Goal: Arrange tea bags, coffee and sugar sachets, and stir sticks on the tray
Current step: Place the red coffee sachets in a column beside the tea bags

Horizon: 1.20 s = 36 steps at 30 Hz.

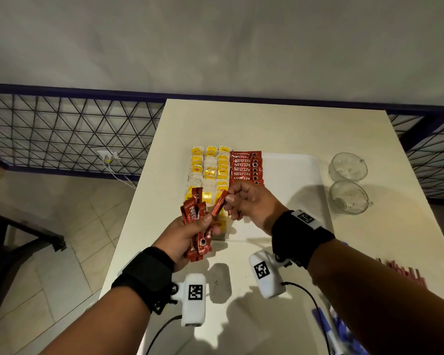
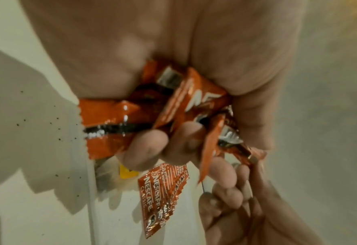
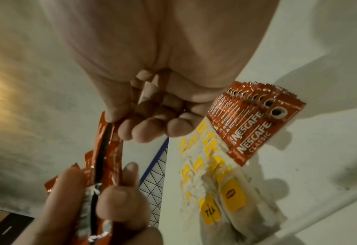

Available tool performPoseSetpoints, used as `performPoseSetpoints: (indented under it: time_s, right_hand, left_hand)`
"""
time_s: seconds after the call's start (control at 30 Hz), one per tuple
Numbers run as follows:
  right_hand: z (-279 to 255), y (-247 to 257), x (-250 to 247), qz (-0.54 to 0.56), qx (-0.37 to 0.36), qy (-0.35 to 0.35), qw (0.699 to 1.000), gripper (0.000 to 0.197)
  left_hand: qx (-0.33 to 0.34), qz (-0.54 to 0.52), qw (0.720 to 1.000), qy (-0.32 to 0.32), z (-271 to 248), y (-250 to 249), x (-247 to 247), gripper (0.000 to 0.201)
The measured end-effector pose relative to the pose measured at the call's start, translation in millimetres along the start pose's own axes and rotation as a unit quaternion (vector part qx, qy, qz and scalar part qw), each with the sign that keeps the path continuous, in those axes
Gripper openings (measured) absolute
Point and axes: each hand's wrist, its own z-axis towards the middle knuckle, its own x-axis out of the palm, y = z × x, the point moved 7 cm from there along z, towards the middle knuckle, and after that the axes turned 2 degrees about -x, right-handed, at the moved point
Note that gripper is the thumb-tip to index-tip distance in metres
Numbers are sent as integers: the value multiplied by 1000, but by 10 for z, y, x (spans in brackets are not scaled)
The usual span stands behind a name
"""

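The left hand (image 1: 190, 234) grips a bunch of coffee sachets (image 1: 194, 213) above the tray (image 1: 292, 170). The right hand (image 1: 251, 203) pinches one sachet (image 1: 219, 203) from that bunch. Tea bags (image 1: 210, 170) and a row of sachets (image 1: 246, 166) lie on the tray.

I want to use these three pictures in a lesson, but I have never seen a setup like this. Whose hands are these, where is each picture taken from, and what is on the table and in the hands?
No machine here: a person works with bare hands, wearing three cameras. The wide picture comes from the head, looking down; the two close-ups come from the wrists, looking along the fingers.

On the table lies a white tray with rows of yellow-tagged tea bags and, beside them, a row of red coffee sachets. Two glass cups stand right of the tray.

The left hand grips a bunch of coffee sachets. The right hand pinches one sachet from that bunch.
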Motion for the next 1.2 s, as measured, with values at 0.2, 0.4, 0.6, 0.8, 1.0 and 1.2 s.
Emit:
performPoseSetpoints:
  time_s: [0.2, 0.4, 0.6, 0.8, 1.0, 1.2]
  right_hand:
    - [-113, 12, -123, 26, 20, 11, 999, 11]
    - [-172, -33, -318, -38, 17, 0, 999, 22]
    - [-254, -108, -432, -105, 30, 11, 994, 18]
    - [-370, -133, -293, -262, 66, 87, 959, 22]
    - [-395, -280, -265, -307, 110, 132, 936, 15]
    - [-310, -236, -271, -367, 69, 114, 921, 20]
  left_hand:
    - [62, 29, 995, -78, 5, -144, -34, 13]
    - [88, 30, 990, -107, 1, -187, -24, 18]
    - [87, 22, 992, -94, 16, -202, 118, 25]
    - [103, 203, 972, -65, 26, -152, 220, 18]
    - [96, 186, 976, -52, -12, -113, 238, 24]
    - [90, 207, 971, -83, -29, -105, 231, 10]
